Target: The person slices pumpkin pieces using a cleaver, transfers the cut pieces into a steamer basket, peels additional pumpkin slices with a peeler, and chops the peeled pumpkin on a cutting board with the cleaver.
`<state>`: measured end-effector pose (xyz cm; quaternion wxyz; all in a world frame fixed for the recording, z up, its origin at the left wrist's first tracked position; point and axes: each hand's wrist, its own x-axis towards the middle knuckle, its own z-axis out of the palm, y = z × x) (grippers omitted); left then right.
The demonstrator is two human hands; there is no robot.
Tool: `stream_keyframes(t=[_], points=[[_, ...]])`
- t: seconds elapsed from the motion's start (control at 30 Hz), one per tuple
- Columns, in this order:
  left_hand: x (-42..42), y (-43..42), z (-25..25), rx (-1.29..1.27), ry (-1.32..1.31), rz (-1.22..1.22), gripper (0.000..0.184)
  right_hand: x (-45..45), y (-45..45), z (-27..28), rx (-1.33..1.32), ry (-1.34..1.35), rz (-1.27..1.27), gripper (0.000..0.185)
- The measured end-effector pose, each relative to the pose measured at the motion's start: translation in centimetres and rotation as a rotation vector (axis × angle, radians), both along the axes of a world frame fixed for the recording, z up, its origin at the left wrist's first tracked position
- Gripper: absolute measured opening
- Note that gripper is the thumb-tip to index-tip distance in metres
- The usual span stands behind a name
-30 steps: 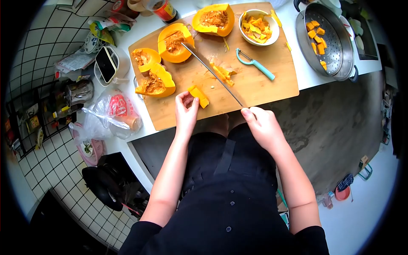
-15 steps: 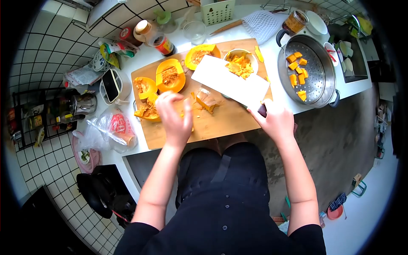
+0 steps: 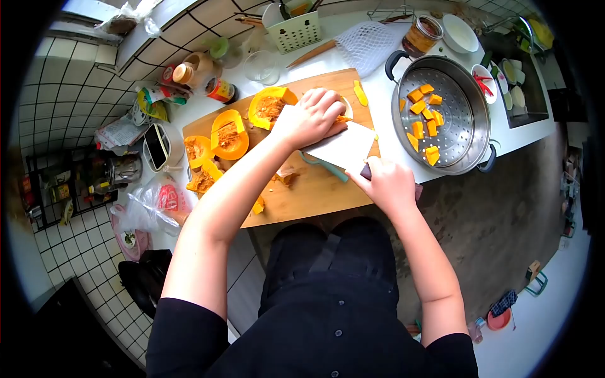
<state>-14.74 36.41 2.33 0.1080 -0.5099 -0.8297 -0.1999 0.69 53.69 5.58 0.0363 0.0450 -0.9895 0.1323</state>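
**Cleaver (image 3: 343,143) Held Flat Above Cutting Board (image 3: 315,200)**

The broad, pale blade lay over the right-hand part of the wooden board, its face turned up. The right hand (image 3: 387,183) had its fingers closed around the dark handle (image 3: 366,171), near the board's front right corner. The left hand (image 3: 310,120) reached across to the blade's far end, its fingers bent downward; their tips were hidden, so whether they gripped anything could not be told. An orange scrap (image 3: 343,118) showed beside those fingers, and behind them a white bowl (image 3: 348,108) was mostly covered by the hand.

Partly under the blade, a light-blue peeler (image 3: 328,166) rested on the board. To the left sat 4 large pumpkin pieces (image 3: 229,140) with stringy, seedy centers, and a smaller orange chunk (image 3: 258,205) lay near the front edge, by the left forearm. A yellow strip (image 3: 360,93) lay at the board's far right corner.

Right of the board stood a steamer pot (image 3: 463,142) with 2 dark handles, orange cubes (image 3: 418,107) scattered over its perforated bottom. Beyond it were a jar (image 3: 422,36) and a white dish (image 3: 460,34). On the counter's left side were a phone (image 3: 155,146) in a clear container (image 3: 173,151) and a plastic bag (image 3: 151,205).
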Motion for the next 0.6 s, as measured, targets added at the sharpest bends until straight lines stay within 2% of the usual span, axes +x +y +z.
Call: stream_keyframes(t=[0.27,0.6], points=[[-2.7,1.6,-2.1,-0.043,0.096,-0.092,0.017,-0.7,1.9,-0.6,-0.043,-0.023,0.015,0.044],[-4.7,2.3,-2.8,-0.150,0.241,-0.093,0.017,-0.8,3.5,0.8,-0.069,-0.065,0.048,0.044]])
